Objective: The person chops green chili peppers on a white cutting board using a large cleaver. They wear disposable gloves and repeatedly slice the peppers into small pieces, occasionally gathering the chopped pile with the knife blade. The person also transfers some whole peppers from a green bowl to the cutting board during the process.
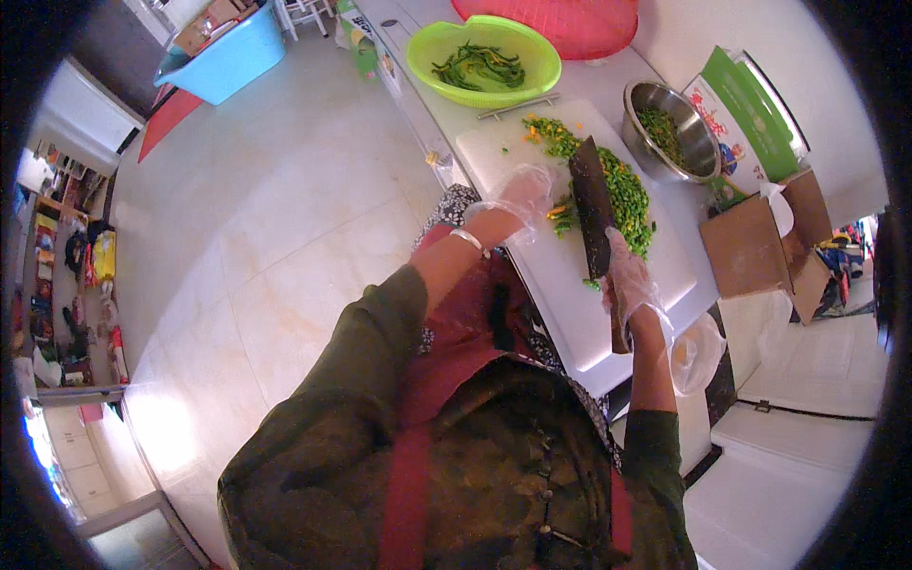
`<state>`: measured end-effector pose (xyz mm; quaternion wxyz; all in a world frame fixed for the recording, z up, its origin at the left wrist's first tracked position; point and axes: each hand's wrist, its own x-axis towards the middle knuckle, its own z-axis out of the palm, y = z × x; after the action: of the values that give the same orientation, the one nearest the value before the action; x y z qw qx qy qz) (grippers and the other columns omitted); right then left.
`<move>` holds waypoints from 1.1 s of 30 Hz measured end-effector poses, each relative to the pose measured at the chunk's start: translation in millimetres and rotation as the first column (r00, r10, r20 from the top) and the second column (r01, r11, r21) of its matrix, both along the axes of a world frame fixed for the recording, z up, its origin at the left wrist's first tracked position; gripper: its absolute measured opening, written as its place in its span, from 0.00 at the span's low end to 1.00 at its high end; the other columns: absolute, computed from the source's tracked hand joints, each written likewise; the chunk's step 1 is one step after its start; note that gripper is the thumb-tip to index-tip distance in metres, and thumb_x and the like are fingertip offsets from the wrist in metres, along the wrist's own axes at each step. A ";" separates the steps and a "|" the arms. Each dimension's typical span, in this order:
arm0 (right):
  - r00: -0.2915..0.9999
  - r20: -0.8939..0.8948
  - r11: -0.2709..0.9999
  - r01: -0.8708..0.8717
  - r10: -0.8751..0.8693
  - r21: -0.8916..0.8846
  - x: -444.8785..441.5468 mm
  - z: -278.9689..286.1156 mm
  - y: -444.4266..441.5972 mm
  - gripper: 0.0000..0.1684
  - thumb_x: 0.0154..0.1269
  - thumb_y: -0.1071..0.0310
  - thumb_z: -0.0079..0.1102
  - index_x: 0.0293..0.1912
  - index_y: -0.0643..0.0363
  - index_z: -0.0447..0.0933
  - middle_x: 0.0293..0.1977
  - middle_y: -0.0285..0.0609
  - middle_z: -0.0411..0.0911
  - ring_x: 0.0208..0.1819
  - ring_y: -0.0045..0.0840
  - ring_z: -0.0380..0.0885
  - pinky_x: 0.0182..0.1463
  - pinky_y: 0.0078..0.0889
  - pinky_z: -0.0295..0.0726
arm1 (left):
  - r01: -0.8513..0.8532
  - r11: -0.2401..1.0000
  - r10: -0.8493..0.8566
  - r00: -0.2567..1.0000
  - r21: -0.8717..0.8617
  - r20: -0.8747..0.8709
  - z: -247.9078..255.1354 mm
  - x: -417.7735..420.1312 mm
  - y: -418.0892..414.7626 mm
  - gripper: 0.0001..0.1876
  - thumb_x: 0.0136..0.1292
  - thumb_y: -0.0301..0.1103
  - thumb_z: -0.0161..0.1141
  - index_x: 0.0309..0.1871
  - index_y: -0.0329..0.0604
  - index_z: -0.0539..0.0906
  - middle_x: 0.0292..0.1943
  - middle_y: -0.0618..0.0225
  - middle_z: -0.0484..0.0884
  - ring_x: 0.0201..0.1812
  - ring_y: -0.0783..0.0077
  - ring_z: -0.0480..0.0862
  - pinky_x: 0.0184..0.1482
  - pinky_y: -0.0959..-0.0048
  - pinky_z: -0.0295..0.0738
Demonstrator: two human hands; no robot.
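My right hand (623,274), in a clear plastic glove, grips a dark, broad-bladed cleaver (591,203). Its blade lies across the near side of a heap of finely chopped green vegetable (623,196) with orange bits. Under both is a white cutting board (570,306). My left hand (527,191), also in a clear glove, is at the board's left edge, close to a few larger cut pieces (561,216). Its fingers are blurred under the plastic, so whether they are closed cannot be made out.
Beyond the board, a lime-green plastic basket (420,60) contains long green peppers. A steel bowl (702,135) of chopped greens stands right of the board, beside an open cardboard box (748,242). A red mesh cover (570,25) is at the back. A blue tub (235,60) rests on the floor.
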<state>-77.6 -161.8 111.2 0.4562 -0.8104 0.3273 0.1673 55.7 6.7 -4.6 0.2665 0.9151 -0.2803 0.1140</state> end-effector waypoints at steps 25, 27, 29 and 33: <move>0.990 -0.123 0.997 0.075 -0.073 0.017 12.5 0.4 -6.9 0.37 0.61 0.31 0.41 0.23 0.59 0.70 0.09 0.37 0.63 0.09 0.24 0.63 0.13 0.30 0.64 | 0.031 0.532 -0.261 0.957 0.846 0.129 59.2 243.5 158.3 0.11 0.56 0.32 0.54 0.41 0.51 0.82 0.33 0.60 0.83 0.34 0.56 0.83 0.34 0.62 0.79; 0.993 -0.104 0.998 0.054 -0.050 0.040 11.7 -3.1 -8.4 0.38 0.60 0.31 0.42 0.23 0.60 0.70 0.09 0.37 0.64 0.09 0.24 0.63 0.13 0.29 0.63 | 0.098 0.540 -0.350 0.929 0.836 0.117 45.2 249.6 157.0 0.09 0.54 0.31 0.55 0.37 0.48 0.83 0.31 0.60 0.82 0.33 0.55 0.83 0.32 0.60 0.79; 0.987 -0.145 0.995 0.075 -0.064 0.069 13.5 -4.7 -8.8 0.38 0.60 0.30 0.41 0.24 0.60 0.70 0.09 0.37 0.64 0.09 0.23 0.64 0.14 0.28 0.63 | 0.190 0.562 -0.347 0.938 0.805 0.020 38.8 254.5 146.1 0.07 0.54 0.32 0.55 0.33 0.44 0.82 0.29 0.60 0.82 0.33 0.55 0.83 0.32 0.59 0.78; 0.993 -0.100 0.998 0.066 -0.063 0.024 11.4 -6.8 -9.0 0.38 0.61 0.30 0.40 0.23 0.58 0.70 0.08 0.36 0.63 0.08 0.23 0.64 0.14 0.28 0.64 | 0.145 0.607 -0.262 0.965 0.781 0.024 61.3 233.2 134.2 0.07 0.53 0.32 0.56 0.34 0.43 0.81 0.30 0.57 0.82 0.33 0.56 0.83 0.34 0.60 0.78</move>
<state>-66.3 -170.8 104.4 0.4555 -0.7838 0.3733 0.1969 288.9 140.9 56.7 -0.1597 0.8925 -0.4216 0.0137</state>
